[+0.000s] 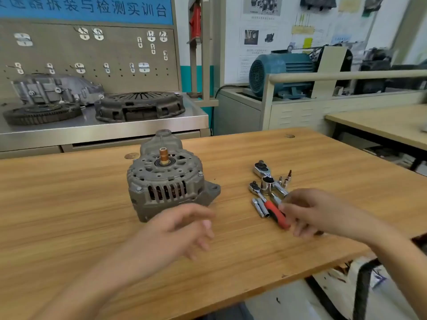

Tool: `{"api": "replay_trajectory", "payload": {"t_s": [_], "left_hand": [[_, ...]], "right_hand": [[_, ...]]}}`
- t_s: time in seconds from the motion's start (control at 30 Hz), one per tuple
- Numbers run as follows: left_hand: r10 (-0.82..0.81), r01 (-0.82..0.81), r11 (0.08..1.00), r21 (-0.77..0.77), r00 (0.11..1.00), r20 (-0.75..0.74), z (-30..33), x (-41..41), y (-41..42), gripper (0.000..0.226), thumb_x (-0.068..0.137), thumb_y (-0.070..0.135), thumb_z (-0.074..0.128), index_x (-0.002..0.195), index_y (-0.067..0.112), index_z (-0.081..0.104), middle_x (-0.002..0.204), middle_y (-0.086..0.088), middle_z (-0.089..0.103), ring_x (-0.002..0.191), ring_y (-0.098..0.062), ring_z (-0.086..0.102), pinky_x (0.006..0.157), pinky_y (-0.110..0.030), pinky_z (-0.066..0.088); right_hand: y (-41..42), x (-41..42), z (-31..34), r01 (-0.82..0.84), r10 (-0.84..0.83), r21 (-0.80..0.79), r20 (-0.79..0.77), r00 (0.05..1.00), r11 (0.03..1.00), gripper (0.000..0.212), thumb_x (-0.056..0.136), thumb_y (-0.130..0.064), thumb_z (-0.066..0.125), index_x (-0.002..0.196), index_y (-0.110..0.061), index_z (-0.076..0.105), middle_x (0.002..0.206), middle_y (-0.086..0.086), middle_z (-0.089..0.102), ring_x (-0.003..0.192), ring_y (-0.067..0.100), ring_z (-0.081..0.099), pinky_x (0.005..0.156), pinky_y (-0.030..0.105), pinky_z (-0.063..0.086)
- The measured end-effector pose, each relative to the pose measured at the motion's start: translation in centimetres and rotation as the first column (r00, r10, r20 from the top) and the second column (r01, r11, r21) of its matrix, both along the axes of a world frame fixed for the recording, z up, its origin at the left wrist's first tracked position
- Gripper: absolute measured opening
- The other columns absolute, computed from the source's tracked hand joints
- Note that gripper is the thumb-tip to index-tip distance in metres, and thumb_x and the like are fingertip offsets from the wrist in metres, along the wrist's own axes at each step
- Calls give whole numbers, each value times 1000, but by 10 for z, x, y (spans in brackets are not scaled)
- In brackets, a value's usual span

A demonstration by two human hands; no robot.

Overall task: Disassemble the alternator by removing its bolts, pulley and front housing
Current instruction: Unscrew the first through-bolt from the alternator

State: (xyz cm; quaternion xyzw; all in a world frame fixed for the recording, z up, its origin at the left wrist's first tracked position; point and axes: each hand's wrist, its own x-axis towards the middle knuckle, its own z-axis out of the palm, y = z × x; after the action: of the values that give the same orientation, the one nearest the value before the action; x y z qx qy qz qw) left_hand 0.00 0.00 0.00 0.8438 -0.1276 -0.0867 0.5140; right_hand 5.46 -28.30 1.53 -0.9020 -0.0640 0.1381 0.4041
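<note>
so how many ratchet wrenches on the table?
2. The larger ratchet lies farthest back in the tool cluster; the red-handled ratchet lies nearer, its handle under the right hand, which could hide more.

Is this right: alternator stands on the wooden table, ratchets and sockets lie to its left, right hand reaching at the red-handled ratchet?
Not quite: one detail is off. In the head view the ratchets and sockets lie to the right of the alternator, not its left. The rest holds: the alternator stands on the wooden table, and the right hand reaches at the red-handled ratchet.

Alternator [169, 179] sits mid wooden table [69, 204], ratchets & sockets [269, 190] to its right, workbench [104, 128] behind.
</note>
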Motion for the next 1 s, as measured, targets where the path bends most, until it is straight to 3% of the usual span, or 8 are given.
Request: {"api": "replay_trajectory", "payload": {"t_s": [0.1,0.2,0.27,0.4,0.5,0.63,0.83,1.0], "left_hand": [[6,-39,969,245,991,137,-3,55,-62,44,92,33,53,135,28,44,97,9,61,85,-1,60,74,-15,47],[-58,28,901,434,997,57,-17,89,-96,71,87,42,58,146,16,28,128,-6,48,118,-19,50,96,-29,43],[-100,43,839,543,992,75,-29,108,-106,80,83,48,61,146,15,26,142,-11,34,130,-24,37,103,-33,36],[-167,61,782,621,979,114,-42,128,-119,84,78,58,64,144,19,31,136,-10,36,130,-27,30,103,-40,34],[-184,33,803,595,963,196,-48,134,-122,69,74,57,68,128,20,49,116,-5,44,116,-22,38,91,-34,39],[-185,39,872,488,949,255,-55,137,-120,59,73,53,73,121,24,56,99,4,41,100,-13,38,77,-28,33],[-152,-13,907,420,922,357,-63,132,-112,60,72,51,74,119,18,59,91,13,36,93,-6,38,76,-21,33],[-83,-97,915,391,905,418,-69,122,-100,66,69,55,73,122,18,58,103,1,49,97,-13,49,82,-25,41]], "right_hand": [[15,31,-7,75,-41,-286,124,991,955,20,95,-26,51,98,-8,59,76,8,70,56,8,64,54,19,54],[25,48,-20,80,21,-503,192,981,861,30,94,-26,52,71,-8,59,60,5,65,47,4,54,60,22,52],[24,57,-25,107,18,-548,217,976,830,36,92,-21,53,58,-12,48,53,1,54,49,9,49,54,24,47],[29,71,-28,128,38,-603,255,966,788,31,89,-18,56,64,-14,38,66,0,45,63,16,47,48,23,32],[32,77,-28,81,79,-631,221,972,771,30,90,-18,56,66,-16,39,68,-1,46,60,12,46,49,21,36],[32,82,-25,17,101,-621,155,983,784,28,90,-18,57,67,-15,41,67,-1,50,55,9,48,53,20,43],[37,81,-23,-15,84,-612,84,993,791,27,87,-23,60,69,-15,41,64,0,52,48,8,51,44,17,43],[44,76,-22,-72,99,-598,11,995,798,30,83,-29,57,59,-13,46,33,-5,46,28,5,39,32,12,30]]}}
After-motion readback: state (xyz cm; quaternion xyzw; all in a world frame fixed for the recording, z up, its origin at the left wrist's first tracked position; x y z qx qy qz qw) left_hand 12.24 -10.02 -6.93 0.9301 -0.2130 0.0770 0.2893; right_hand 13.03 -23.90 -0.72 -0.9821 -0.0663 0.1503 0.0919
